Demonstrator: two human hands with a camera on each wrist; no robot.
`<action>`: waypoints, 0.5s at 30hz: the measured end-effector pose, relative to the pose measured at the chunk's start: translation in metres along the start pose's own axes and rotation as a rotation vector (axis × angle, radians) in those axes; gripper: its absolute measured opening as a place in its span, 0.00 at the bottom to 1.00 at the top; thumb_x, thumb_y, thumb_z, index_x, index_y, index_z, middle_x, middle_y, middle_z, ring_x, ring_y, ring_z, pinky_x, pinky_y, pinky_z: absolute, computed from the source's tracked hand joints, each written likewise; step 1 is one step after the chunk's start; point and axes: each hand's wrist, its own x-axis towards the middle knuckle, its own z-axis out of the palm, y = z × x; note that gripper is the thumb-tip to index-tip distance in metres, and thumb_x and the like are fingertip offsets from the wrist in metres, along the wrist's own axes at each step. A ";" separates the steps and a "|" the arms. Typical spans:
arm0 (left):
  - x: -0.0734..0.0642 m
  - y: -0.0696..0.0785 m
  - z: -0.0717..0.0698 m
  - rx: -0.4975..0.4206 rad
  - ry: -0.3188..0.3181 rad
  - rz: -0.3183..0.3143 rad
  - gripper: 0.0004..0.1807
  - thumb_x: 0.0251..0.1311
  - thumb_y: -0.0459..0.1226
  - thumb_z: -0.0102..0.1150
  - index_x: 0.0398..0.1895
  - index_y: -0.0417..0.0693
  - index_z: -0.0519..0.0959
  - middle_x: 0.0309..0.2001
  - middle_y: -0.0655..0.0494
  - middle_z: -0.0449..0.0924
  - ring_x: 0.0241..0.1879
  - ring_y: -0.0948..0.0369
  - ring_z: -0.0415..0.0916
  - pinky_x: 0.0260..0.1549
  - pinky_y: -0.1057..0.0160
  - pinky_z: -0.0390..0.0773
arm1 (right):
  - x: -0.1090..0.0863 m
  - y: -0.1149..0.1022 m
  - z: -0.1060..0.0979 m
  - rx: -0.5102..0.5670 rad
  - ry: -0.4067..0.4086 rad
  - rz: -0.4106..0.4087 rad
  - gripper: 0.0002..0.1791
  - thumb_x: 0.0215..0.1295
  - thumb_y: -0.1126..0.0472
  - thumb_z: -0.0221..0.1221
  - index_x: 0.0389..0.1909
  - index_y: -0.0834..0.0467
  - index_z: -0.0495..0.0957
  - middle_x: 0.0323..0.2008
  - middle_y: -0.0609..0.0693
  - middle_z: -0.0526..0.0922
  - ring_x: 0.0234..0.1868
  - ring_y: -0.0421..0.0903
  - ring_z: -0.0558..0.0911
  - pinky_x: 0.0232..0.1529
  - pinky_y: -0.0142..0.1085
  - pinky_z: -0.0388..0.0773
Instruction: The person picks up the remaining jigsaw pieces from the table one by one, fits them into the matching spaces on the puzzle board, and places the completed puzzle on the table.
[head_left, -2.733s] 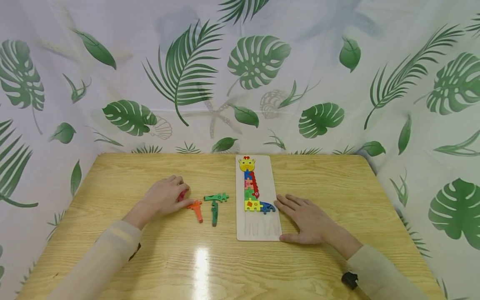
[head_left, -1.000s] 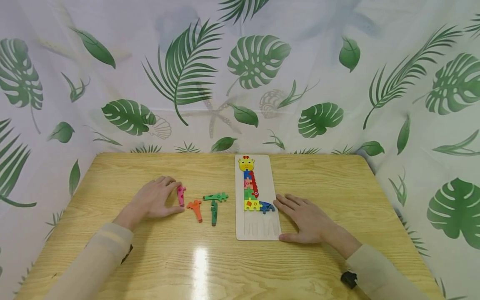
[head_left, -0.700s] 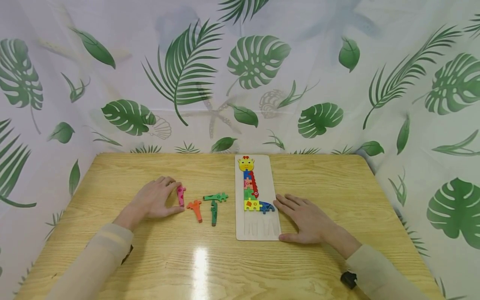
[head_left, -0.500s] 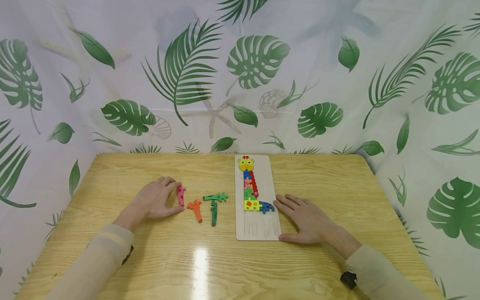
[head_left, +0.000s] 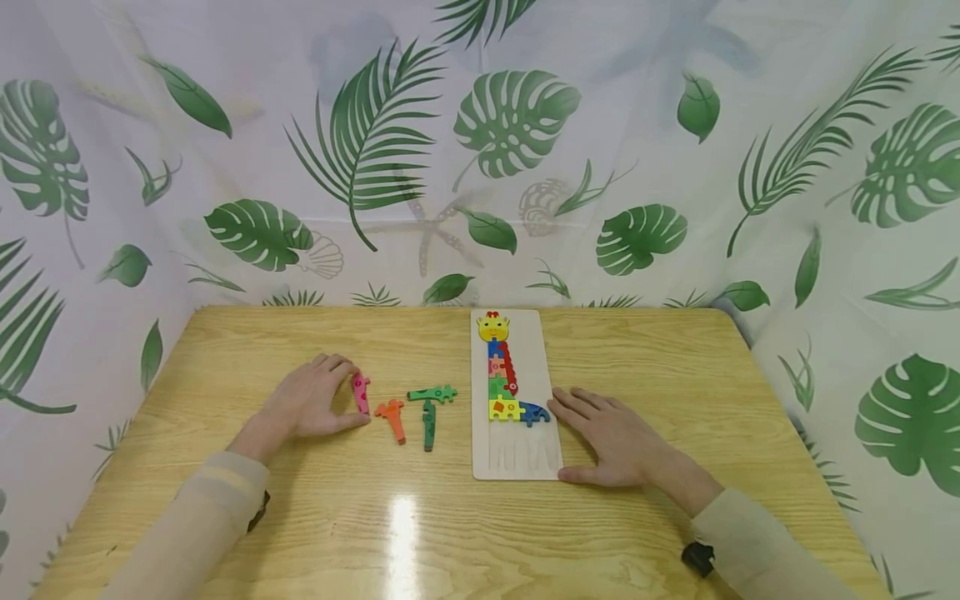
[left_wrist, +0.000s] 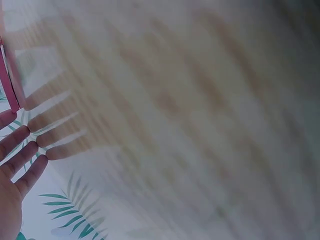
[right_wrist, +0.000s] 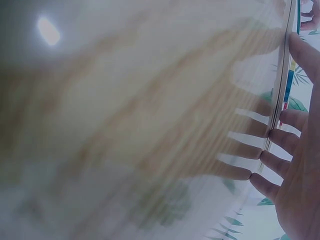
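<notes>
In the head view, my left hand (head_left: 311,398) pinches a pink puzzle piece (head_left: 362,393) by its two ends, thumb at the near end and fingertips at the far end. The left wrist view shows a fingertip against the pink piece (left_wrist: 9,82). To its right lie an orange piece (head_left: 392,421), a light green one (head_left: 431,394) and a dark green one (head_left: 429,425). My right hand (head_left: 615,440) rests flat, fingertips and thumb touching the right edge of a pale giraffe puzzle board (head_left: 532,350). Head, neck and body pieces sit in the board; leg-shaped recesses show below them.
A wooden table (head_left: 465,542) carries everything. Behind and beside it hangs a white curtain (head_left: 420,167) printed with green leaves. Both forearms reach in from the near edge, with a dark band at each wrist.
Since the earliest frame, my left hand has drawn a little left, and the pink piece now shows away from the orange one. Over the last second almost nothing has moved; the right hand stays put.
</notes>
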 end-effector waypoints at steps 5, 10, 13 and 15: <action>0.000 0.001 0.001 -0.011 0.010 -0.007 0.49 0.56 0.70 0.64 0.68 0.42 0.76 0.68 0.39 0.77 0.69 0.40 0.73 0.68 0.36 0.75 | 0.000 0.001 -0.001 0.001 -0.002 0.001 0.58 0.63 0.17 0.52 0.84 0.51 0.58 0.83 0.52 0.61 0.82 0.60 0.64 0.77 0.62 0.67; -0.002 0.001 0.000 -0.020 0.012 -0.017 0.48 0.55 0.70 0.65 0.67 0.42 0.76 0.68 0.39 0.77 0.69 0.40 0.73 0.69 0.38 0.75 | 0.000 0.002 0.000 -0.001 -0.003 -0.001 0.58 0.63 0.17 0.51 0.84 0.50 0.58 0.83 0.52 0.61 0.82 0.60 0.64 0.77 0.62 0.67; -0.002 0.002 -0.001 -0.028 0.016 -0.019 0.48 0.55 0.70 0.65 0.66 0.43 0.76 0.68 0.39 0.77 0.69 0.40 0.73 0.69 0.37 0.75 | 0.000 0.002 0.001 0.002 -0.006 -0.001 0.58 0.63 0.17 0.50 0.84 0.50 0.57 0.84 0.52 0.61 0.82 0.60 0.63 0.77 0.62 0.66; -0.003 0.003 -0.001 -0.031 0.017 -0.016 0.49 0.55 0.70 0.65 0.66 0.43 0.76 0.68 0.39 0.77 0.69 0.40 0.73 0.69 0.37 0.74 | 0.000 0.002 0.001 0.004 -0.008 -0.001 0.58 0.63 0.17 0.50 0.84 0.51 0.57 0.84 0.52 0.61 0.82 0.60 0.63 0.77 0.63 0.66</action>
